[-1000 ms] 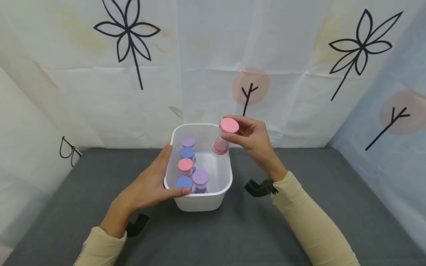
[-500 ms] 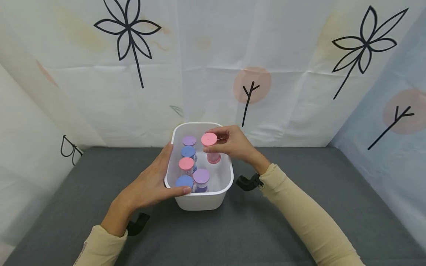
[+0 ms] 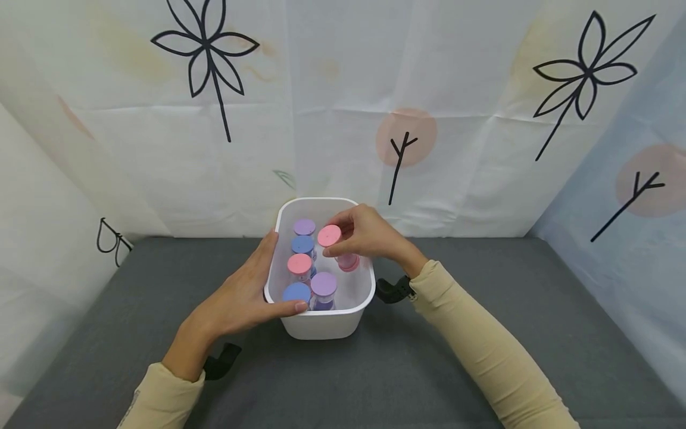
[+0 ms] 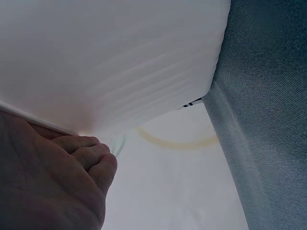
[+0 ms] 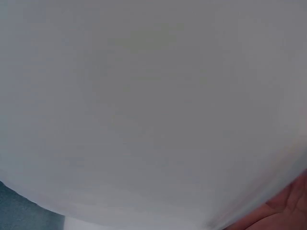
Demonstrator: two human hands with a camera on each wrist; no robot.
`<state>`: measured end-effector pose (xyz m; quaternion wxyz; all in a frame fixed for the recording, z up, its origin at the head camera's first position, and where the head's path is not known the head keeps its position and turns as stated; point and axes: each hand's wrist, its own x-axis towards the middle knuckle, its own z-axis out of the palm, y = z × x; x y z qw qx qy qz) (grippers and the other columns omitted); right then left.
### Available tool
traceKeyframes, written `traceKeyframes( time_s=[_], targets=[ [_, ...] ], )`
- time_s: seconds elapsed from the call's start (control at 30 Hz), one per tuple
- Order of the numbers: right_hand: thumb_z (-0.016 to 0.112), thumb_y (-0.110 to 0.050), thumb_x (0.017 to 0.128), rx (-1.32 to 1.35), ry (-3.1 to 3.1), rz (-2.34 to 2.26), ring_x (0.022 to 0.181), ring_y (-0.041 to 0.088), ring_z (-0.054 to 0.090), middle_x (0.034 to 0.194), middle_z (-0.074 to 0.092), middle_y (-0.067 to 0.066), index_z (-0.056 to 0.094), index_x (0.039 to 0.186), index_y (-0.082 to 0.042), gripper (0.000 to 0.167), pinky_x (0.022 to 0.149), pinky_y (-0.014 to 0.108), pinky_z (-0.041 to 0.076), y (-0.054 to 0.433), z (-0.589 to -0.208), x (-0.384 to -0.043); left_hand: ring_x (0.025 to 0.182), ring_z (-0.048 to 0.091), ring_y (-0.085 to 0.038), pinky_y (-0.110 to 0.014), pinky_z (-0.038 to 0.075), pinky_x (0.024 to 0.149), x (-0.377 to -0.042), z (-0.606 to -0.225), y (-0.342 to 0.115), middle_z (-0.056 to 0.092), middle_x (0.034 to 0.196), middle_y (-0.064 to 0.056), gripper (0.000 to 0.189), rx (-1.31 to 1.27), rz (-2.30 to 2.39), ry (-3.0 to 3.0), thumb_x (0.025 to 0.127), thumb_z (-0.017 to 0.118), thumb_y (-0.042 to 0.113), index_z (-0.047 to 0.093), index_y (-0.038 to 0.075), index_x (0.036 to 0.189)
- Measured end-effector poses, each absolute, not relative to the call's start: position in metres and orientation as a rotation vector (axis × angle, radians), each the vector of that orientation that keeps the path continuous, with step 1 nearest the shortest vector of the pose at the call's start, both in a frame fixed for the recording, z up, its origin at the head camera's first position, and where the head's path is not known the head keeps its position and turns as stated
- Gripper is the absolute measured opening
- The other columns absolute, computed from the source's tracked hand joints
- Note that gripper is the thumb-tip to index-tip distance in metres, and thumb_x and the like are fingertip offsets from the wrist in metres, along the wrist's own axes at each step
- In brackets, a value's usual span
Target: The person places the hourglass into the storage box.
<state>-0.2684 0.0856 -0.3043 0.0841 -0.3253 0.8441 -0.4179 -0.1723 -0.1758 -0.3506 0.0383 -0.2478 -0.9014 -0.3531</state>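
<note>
My right hand grips a pink-capped sand timer inside the white plastic tub. It leans, its top cap to the left and its pink base low to the right. My left hand holds the tub's near left corner, fingers along the outer side and thumb over the front rim. In the left wrist view, bent fingers touch the wall beneath the lip. More timers stand on the tub's left side: purple, blue, pink, another blue and another purple.
The tub stands on a dark grey cloth-covered table. White printed fabric hangs close behind it and along both sides. Its pale outer wall fills most of the right wrist view.
My right hand has brought the pink sand timer leftward and down from over the tub's right rim to inside it, tilting it lately. The left hand stays on the tub.
</note>
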Motion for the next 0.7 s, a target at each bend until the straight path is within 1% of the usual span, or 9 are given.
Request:
traceKeyframes(
  time_s=[0.17, 0.23, 0.33, 0.43, 0.57, 0.7],
  targets=[
    [0.090, -0.014, 0.076, -0.993, 2.532, -1.144, 0.083, 0.015, 0.068, 0.091, 0.073, 0.000, 0.077, 0.104, -0.006, 0.031, 0.078, 0.029, 0.057, 0.0825, -0.3026, -0.2669, 0.149, 0.023, -0.022, -0.058, 0.036, 0.110, -0.1717, -0.3513, -0.1763, 0.007, 0.169, 0.002, 0.124, -0.753, -1.065, -2.776, 0.079, 0.080, 0.061, -0.005, 0.029, 0.164],
    [0.090, -0.013, 0.076, -0.997, 2.536, -1.115, 0.082, 0.015, 0.068, 0.090, 0.073, -0.001, 0.078, 0.102, -0.007, 0.029, 0.076, 0.028, 0.057, 0.0812, -0.3027, -0.2671, 0.149, 0.023, -0.022, -0.059, 0.036, 0.109, -0.1718, -0.3512, -0.1762, 0.006, 0.169, 0.002, 0.125, -0.754, -1.065, -2.775, 0.079, 0.080, 0.061, -0.006, 0.029, 0.163],
    [0.090, -0.012, 0.076, -1.004, 2.549, -1.077, 0.080, 0.014, 0.067, 0.087, 0.073, -0.003, 0.078, 0.100, -0.008, 0.027, 0.074, 0.028, 0.057, 0.0794, -0.3027, -0.2669, 0.148, 0.024, -0.022, -0.059, 0.036, 0.109, -0.1720, -0.3509, -0.1761, 0.007, 0.169, 0.003, 0.125, -0.757, -1.074, -2.768, 0.078, 0.080, 0.060, -0.007, 0.032, 0.163],
    [0.089, -0.011, 0.076, -1.026, 2.579, -1.034, 0.076, 0.014, 0.064, 0.084, 0.072, -0.003, 0.079, 0.099, -0.007, 0.026, 0.071, 0.027, 0.055, 0.0777, -0.3030, -0.2662, 0.149, 0.024, -0.023, -0.059, 0.036, 0.109, -0.1718, -0.3509, -0.1762, 0.007, 0.169, 0.003, 0.125, -0.755, -1.073, -2.771, 0.078, 0.080, 0.060, -0.006, 0.030, 0.163],
    [0.088, -0.011, 0.077, -1.033, 2.612, -0.998, 0.075, 0.015, 0.061, 0.083, 0.071, -0.001, 0.079, 0.100, -0.005, 0.026, 0.070, 0.026, 0.053, 0.0764, -0.3039, -0.2655, 0.150, 0.021, -0.023, -0.059, 0.034, 0.111, -0.1711, -0.3512, -0.1766, 0.005, 0.169, 0.001, 0.125, -0.744, -1.071, -2.785, 0.079, 0.080, 0.060, -0.004, 0.025, 0.164],
    [0.088, -0.009, 0.077, -1.005, 2.607, -1.019, 0.076, 0.015, 0.065, 0.086, 0.073, 0.000, 0.079, 0.104, -0.003, 0.030, 0.072, 0.026, 0.054, 0.0757, -0.3044, -0.2658, 0.150, 0.021, -0.023, -0.060, 0.033, 0.111, -0.1703, -0.3511, -0.1770, 0.005, 0.169, 0.002, 0.125, -0.725, -1.081, -2.799, 0.079, 0.080, 0.061, -0.005, 0.025, 0.164]
  ],
)
